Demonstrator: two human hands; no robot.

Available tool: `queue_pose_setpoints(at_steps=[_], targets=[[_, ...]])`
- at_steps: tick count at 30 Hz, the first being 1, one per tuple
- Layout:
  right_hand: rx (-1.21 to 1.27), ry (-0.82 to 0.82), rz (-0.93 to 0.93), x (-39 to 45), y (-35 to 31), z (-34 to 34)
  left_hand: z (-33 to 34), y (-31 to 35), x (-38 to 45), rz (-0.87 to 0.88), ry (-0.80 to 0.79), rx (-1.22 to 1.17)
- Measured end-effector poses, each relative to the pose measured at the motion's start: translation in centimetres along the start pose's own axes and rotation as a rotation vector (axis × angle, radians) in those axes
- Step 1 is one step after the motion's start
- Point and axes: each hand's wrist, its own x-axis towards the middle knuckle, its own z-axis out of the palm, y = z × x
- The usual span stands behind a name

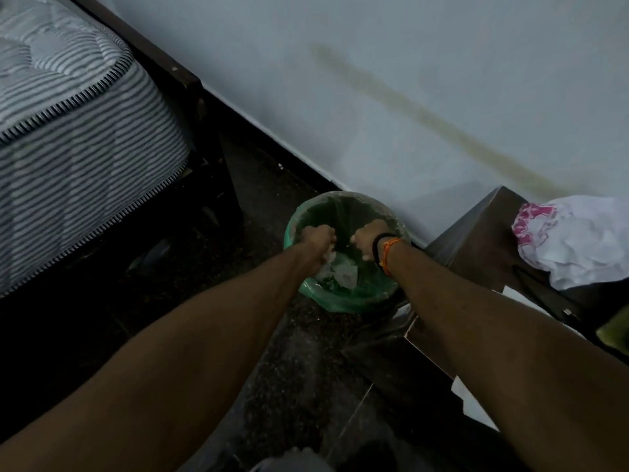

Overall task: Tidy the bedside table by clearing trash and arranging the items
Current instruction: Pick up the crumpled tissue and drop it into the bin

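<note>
Green-lined bin (343, 212) on floor holds crumpled white trash (340, 272).

Fingers of left hand (316, 238) and right hand (366, 240) curled out of sight over the bin (343, 303), grip contents unclear; pale scraps (340, 272) inside too blurred to name; mattress (68, 131) cut off left, bedside table (476, 240) and crumpled bag (578, 240) cut off right.

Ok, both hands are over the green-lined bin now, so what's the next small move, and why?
Probably open the left hand and let the crumpled white paper it seems to grip fall into the bin, since it already hangs over white scraps lying in the green liner. The right hand is curled too; what it holds is unclear. White and pink crumpled paper waits on the bedside table.
</note>
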Motion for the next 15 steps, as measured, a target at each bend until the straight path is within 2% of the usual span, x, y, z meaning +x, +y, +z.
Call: queue_pose_setpoints(at_steps=[4,8,12,15], targets=[[-0.052,-0.093,0.048,-0.8,-0.8,-0.6,0.2,0.6,-0.2,-0.085,-0.052,-0.001],[-0.044,-0.082,0.011,-0.5,-1.1,-0.9,0.2,0.9,0.1,-0.093,-0.086,0.039],[-0.080,-0.078,-0.052,-1.5,-1.4,-2.2,0.5,1.2,-0.5,0.002,-0.062,0.181],[-0.186,0.019,-0.172,-3.1,-1.8,-3.9,1.0,1.7,-2.1,0.141,-0.073,0.354]])
